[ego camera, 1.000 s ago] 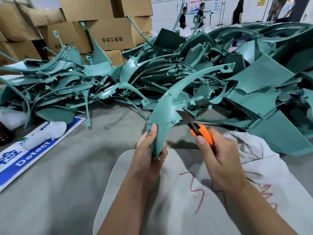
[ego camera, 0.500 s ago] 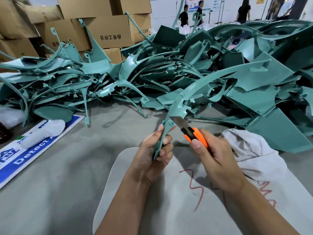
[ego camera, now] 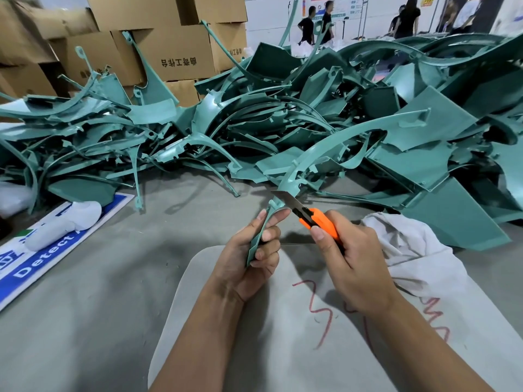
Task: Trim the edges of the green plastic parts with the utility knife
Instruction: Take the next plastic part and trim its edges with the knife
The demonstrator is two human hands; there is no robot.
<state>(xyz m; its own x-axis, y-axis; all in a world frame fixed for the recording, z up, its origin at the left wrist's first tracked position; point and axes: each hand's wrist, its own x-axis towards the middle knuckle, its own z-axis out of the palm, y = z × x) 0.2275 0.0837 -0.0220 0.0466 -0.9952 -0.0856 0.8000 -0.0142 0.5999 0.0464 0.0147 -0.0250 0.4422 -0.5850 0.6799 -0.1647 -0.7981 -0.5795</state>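
My left hand [ego camera: 249,250] grips the lower end of a long curved green plastic part [ego camera: 336,140], which arcs up and to the right over the pile. My right hand [ego camera: 349,258] holds an orange utility knife [ego camera: 318,220] with its blade out. The blade [ego camera: 287,200] lies against the part's edge just above my left fingers. A big heap of green plastic parts [ego camera: 254,117] fills the floor behind.
A grey-white sack [ego camera: 283,335] with red scribbles lies under my arms, and a white cloth [ego camera: 404,236] is at the right. A blue sign [ego camera: 36,250] with a white object on it lies at the left. Cardboard boxes [ego camera: 169,52] stand behind; people stand far back.
The green part has turned edge-on in my left hand and its far end swung right. The knife blade has slid down the edge toward my left fingers.
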